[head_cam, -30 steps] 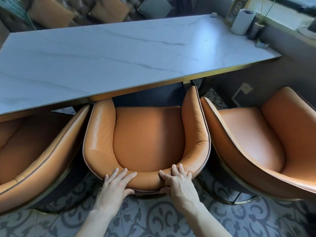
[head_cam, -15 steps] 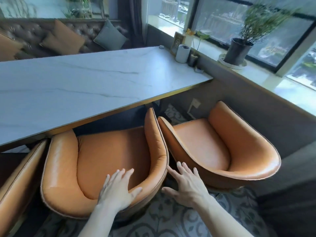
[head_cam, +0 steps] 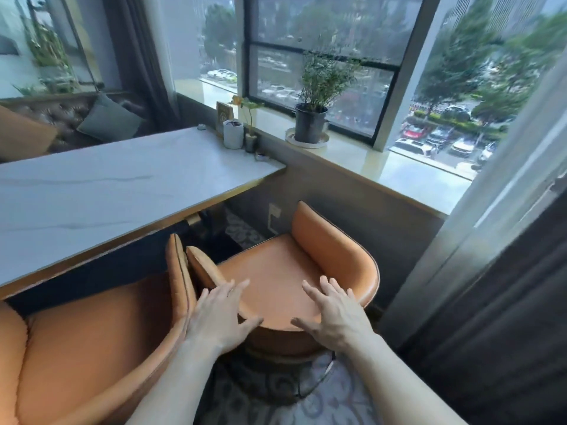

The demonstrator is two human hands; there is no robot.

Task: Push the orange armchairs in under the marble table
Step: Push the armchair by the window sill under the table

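Observation:
The rightmost orange armchair [head_cam: 285, 268] stands turned at an angle beside the end of the white marble table [head_cam: 101, 191], its seat mostly outside the tabletop edge. My left hand [head_cam: 219, 317] and my right hand [head_cam: 333, 314] hover spread over the near curve of its backrest, fingers apart; whether they touch it is unclear. The middle orange armchair [head_cam: 92, 342] sits at lower left with its front under the table edge, its armrest pressed against the right chair's.
A grey wall with a socket [head_cam: 274, 211] and a window sill [head_cam: 383, 167] run close behind the right chair. A potted plant [head_cam: 310, 124] stands on the sill, a white cup [head_cam: 233, 134] on the table corner. Dark curtain [head_cam: 491, 317] hangs at right. Patterned tile floor below.
My hands left the middle armchair's backrest and moved right to the rightmost armchair. The view swung right and up toward the window.

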